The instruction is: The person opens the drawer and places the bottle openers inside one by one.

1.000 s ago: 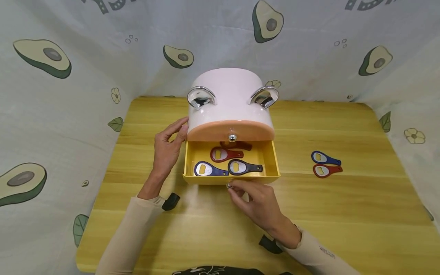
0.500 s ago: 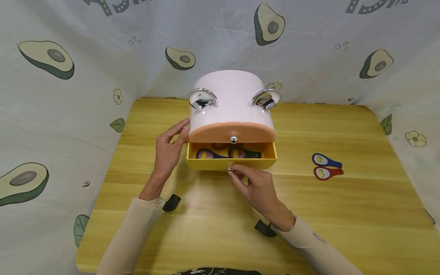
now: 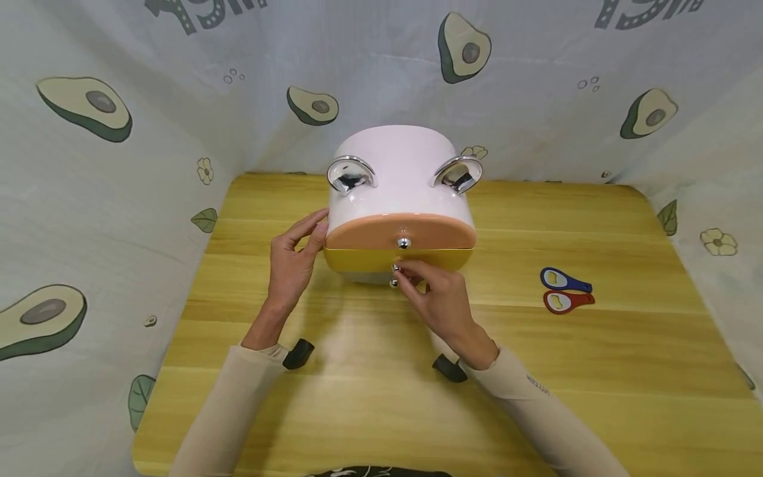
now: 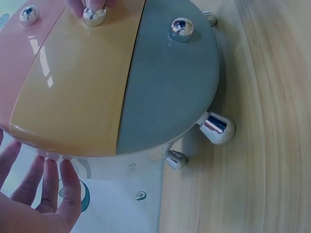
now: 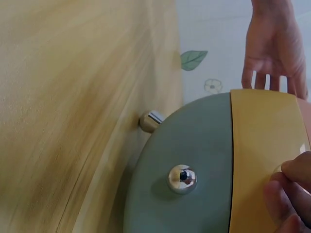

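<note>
A white rounded storage box point(image 3: 393, 172) has an orange upper drawer point(image 3: 363, 234), a yellow middle drawer point(image 3: 352, 261) and a grey-green bottom drawer point(image 4: 170, 92), each with a silver knob. Flush with its neighbours, the yellow drawer now hides the bottle openers inside it. Thumb and fingers of my right hand point(image 3: 440, 298) pinch the yellow drawer's knob point(image 4: 94, 17). Against the box's left side, my left hand point(image 3: 291, 268) rests its fairly straight fingertips, holding nothing. In the left wrist view these fingertips point(image 4: 68, 165) meet the white side wall.
To the right on the wooden table point(image 3: 632, 371) lie a blue bottle opener point(image 3: 576, 284) and a red one point(image 3: 578, 298), side by side. Two silver ear-shaped pieces point(image 3: 352, 173) stick up from the box. Silver feet point(image 4: 217, 128) support it. An avocado-print cloth point(image 3: 381, 73) hangs behind.
My right hand has pushed the yellow drawer by its knob, away from me, from well out to flush; the bottle openers inside went out of sight. The left hand has stayed at the box's side.
</note>
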A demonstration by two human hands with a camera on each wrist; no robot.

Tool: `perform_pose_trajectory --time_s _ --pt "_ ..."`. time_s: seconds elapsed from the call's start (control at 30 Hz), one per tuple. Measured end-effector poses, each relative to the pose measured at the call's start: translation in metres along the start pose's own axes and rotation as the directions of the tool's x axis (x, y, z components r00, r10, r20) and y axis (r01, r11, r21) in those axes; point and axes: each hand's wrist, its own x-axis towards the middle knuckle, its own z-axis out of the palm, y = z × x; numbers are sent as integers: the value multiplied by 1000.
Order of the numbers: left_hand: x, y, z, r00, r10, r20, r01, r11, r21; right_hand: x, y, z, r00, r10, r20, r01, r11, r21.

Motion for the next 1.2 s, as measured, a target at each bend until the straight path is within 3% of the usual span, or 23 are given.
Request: perform_pose_trajectory --time_s 0.2,0.47,0.67,0.93,1.07,1.2 --pt "0 -4 -4 1000 -1 28 1 1000 -3 1 1 2 1000 9 -3 -9 1000 -1" --pt "-1 -7 -10 987 32 155 -27 999 -36 -16 8 1 1000 5 22 -4 998 -55" --pt "-1 -8 -10 989 44 143 -39 998 -40 -28 21 10 992 24 123 -6 990 -138" --pt "-3 -10 -7 990 53 131 -44 997 -71 -33 32 19 985 74 156 -46 983 -176" --pt "-3 -11 -7 991 61 119 -53 996 -69 -32 32 22 990 9 139 26 969 -245" --pt "-3 -12 -8 992 72 106 -65 996 -66 -30 31 27 989 -112 100 141 921 -362"
